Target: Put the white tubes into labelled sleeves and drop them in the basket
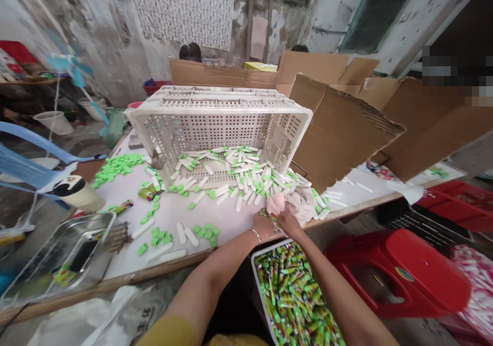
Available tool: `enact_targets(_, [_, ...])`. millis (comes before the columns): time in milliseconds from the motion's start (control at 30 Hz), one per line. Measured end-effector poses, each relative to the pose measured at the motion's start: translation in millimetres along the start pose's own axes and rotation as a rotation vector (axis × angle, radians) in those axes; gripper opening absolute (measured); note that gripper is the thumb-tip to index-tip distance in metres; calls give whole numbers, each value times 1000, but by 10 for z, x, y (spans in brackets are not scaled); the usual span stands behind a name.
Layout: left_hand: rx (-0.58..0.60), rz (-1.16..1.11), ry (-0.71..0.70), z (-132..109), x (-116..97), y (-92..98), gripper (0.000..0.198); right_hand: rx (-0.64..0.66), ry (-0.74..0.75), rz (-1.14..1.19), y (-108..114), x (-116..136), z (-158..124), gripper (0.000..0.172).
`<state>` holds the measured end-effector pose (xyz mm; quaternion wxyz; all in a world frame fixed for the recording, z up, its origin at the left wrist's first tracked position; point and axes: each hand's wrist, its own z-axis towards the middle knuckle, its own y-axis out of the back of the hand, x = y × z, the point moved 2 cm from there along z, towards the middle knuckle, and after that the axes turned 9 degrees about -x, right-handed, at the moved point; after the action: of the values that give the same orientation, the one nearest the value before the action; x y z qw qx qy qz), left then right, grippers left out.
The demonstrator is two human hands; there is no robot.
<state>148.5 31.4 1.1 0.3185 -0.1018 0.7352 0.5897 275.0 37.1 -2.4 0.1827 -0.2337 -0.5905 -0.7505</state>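
My left hand and my right hand meet at the table's near edge. Both are closed on a crumpled pink and white cloth. A bracelet circles my left wrist. Just beyond the cloth, white tubes and green caps spill from a white plastic crate lying on its side. Below my hands, a white bin holds many finished green and yellow tubes.
A heap of green caps lies at the table's left. A steel tray sits at the near left corner. Cardboard boxes stand behind and to the right. A red stool and red crate are on the right.
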Motion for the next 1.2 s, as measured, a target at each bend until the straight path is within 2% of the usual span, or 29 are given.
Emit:
enact_targets(133, [4,106,-22,-128,31,158,35,-12,-7,-22,39,12,-100,14])
enact_targets(233, [-33,135,-43,-302,150,370,43,-117,2,-30,205,37,-190,19])
enact_targets(300, [-97,141,-38,-437,262,515,36,-183,16,12,302,99,-277,23])
enact_targets(367, [-209,108,-6,-577,381,647,31,-196,-12,106,339,199,-385,23])
enact_targets(433, [-331,4,46,-719,481,755,28,-143,-73,260,306,340,-504,22])
enact_targets(500, [-398,-155,85,-862,538,831,26,-70,-111,461,234,522,-626,24])
enact_targets(600, [-377,-392,95,-1073,525,913,22,14,-157,707,135,818,-807,30])
enact_targets(667, [-352,-500,87,-1204,487,972,22,49,-194,780,105,991,-918,33])
enact_targets(867, [-440,-585,109,-1482,502,1191,22,82,-150,797,178,1309,-1130,32])
enact_targets(1000, [-323,-657,103,-1573,519,1228,26,125,-77,729,258,1417,-1190,35])
enact_targets(1067, [-314,-673,78,-1602,496,1245,25,157,-46,703,289,1460,-1216,36])
enact_targets(1133, [-398,-700,61,-1620,470,1300,23,179,-16,689,311,1486,-1243,35])
enact_targets(1200, [-546,-772,57,-1627,449,1393,21,186,9,684,320,1490,-1268,33])
